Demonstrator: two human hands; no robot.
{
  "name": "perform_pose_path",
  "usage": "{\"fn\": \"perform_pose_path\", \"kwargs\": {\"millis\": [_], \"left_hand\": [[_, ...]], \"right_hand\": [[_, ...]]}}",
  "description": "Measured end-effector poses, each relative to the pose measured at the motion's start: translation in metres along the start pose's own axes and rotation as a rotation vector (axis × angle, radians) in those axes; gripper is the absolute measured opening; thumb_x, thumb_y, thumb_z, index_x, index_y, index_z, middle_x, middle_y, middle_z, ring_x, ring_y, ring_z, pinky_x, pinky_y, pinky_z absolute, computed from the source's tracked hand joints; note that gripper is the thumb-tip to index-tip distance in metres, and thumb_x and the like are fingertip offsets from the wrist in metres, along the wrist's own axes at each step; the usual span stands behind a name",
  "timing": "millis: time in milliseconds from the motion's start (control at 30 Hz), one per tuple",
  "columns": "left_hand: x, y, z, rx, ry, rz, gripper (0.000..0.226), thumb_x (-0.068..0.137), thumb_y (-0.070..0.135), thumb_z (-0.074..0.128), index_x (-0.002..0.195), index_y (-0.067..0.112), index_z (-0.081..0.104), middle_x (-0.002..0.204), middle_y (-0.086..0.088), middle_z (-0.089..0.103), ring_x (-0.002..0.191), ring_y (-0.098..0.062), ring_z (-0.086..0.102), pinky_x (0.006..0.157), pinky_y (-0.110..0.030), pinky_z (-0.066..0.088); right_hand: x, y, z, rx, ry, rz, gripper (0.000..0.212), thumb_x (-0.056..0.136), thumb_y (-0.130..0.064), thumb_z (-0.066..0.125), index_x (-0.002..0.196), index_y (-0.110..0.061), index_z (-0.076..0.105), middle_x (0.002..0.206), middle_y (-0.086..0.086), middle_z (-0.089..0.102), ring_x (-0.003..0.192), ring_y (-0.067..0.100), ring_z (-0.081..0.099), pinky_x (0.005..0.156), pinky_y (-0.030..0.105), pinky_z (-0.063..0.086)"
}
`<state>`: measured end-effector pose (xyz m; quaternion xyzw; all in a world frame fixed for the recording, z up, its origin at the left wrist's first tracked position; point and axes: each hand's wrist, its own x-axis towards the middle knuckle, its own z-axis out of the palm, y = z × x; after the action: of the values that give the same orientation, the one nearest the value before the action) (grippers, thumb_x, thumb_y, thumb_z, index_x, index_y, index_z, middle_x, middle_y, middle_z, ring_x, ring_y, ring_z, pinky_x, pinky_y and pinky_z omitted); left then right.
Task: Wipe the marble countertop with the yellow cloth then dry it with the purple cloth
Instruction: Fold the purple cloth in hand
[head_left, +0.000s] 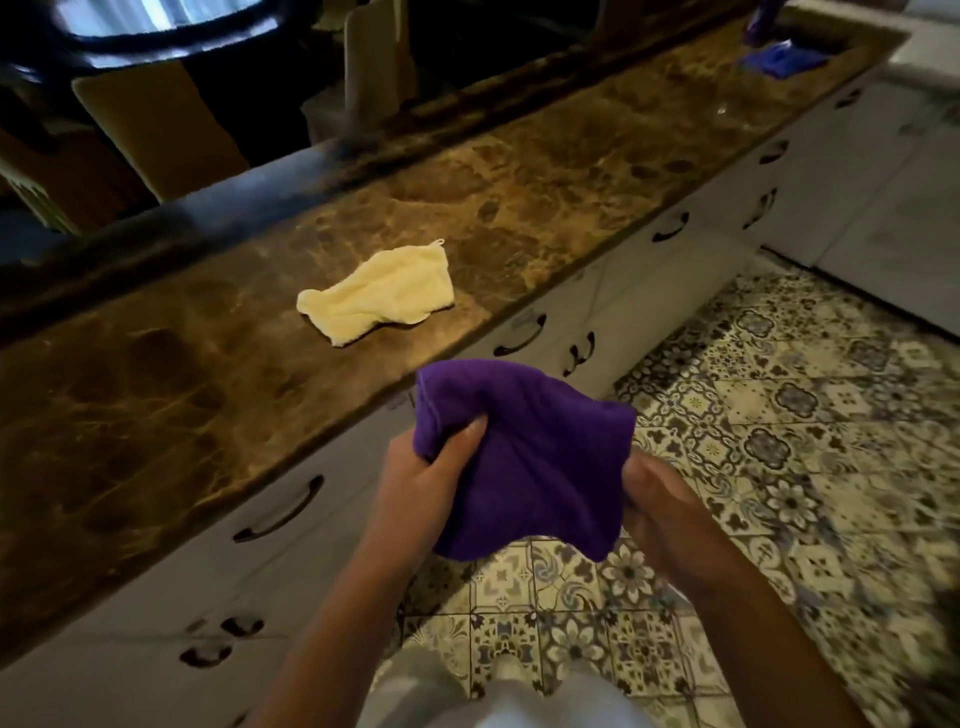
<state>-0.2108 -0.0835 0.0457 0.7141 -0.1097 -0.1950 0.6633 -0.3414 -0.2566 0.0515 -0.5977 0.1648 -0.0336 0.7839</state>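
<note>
A person's two hands hold a purple cloth bunched in the air, in front of the near edge of a brown marble countertop and above a patterned tile floor. The left hand grips its left side, the right hand its right. A pale yellow cloth lies crumpled on the countertop, farther away.

left hand, right hand, fingers curled, gripping

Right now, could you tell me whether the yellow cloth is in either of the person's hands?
No, the yellow cloth lies alone on the marble countertop while both hands grip the purple cloth.
</note>
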Motion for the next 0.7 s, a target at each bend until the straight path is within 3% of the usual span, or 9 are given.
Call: {"fn": "perform_pose_path", "kwargs": {"millis": [133,267,367,467,600,700], "left_hand": [[0.028,-0.001,0.027,0.018,-0.054,-0.031,0.022,0.081,0.047,0.067,0.086,0.026,0.074,0.087,0.004,0.08,0.08,-0.008,0.073,0.074,-0.03,0.057],[0.065,-0.003,0.047,0.028,-0.147,-0.057,0.045,0.073,0.057,0.072,0.09,0.016,0.073,0.091,-0.003,0.08,0.084,-0.012,0.074,0.076,-0.033,0.058],[0.098,-0.009,0.056,0.022,-0.254,-0.117,0.04,0.074,0.057,0.075,0.094,0.022,0.075,0.099,-0.004,0.08,0.093,-0.018,0.076,0.082,-0.039,0.061],[0.136,-0.014,0.064,0.052,-0.357,-0.124,0.026,0.078,0.054,0.078,0.094,0.034,0.077,0.098,0.004,0.081,0.092,-0.011,0.077,0.077,-0.028,0.06],[0.194,-0.014,0.073,0.005,-0.37,-0.15,0.009,0.086,0.047,0.077,0.094,0.043,0.079,0.1,0.009,0.081,0.095,-0.003,0.074,0.08,-0.021,0.056],[0.235,-0.007,0.083,0.003,-0.307,-0.164,0.017,0.082,0.042,0.068,0.088,0.055,0.077,0.098,0.02,0.08,0.094,0.005,0.072,0.079,-0.014,0.053]], "right_hand": [[0.022,-0.004,-0.026,-0.079,0.15,0.038,0.07,0.043,-0.084,0.08,0.096,-0.038,0.08,0.106,-0.004,0.08,0.102,0.017,0.075,0.084,0.03,0.06],[0.054,-0.012,-0.047,-0.069,0.304,0.09,0.039,0.075,-0.053,0.071,0.096,-0.021,0.079,0.099,0.002,0.081,0.096,0.021,0.077,0.076,0.027,0.061],[0.083,-0.016,-0.063,0.002,0.402,0.157,0.031,0.074,-0.046,0.067,0.083,-0.02,0.081,0.091,0.002,0.082,0.087,0.019,0.078,0.073,0.031,0.062],[0.121,-0.023,-0.08,0.068,0.46,0.179,0.029,0.073,-0.048,0.069,0.078,-0.023,0.083,0.092,0.006,0.081,0.086,0.022,0.078,0.081,0.039,0.061],[0.182,-0.045,-0.104,0.021,0.457,0.155,0.039,0.075,-0.048,0.067,0.076,-0.011,0.078,0.082,0.007,0.079,0.074,0.019,0.075,0.065,0.028,0.058],[0.228,-0.06,-0.116,-0.059,0.427,0.163,0.041,0.082,-0.051,0.073,0.081,-0.01,0.076,0.083,0.01,0.078,0.077,0.023,0.073,0.068,0.031,0.057]]}}
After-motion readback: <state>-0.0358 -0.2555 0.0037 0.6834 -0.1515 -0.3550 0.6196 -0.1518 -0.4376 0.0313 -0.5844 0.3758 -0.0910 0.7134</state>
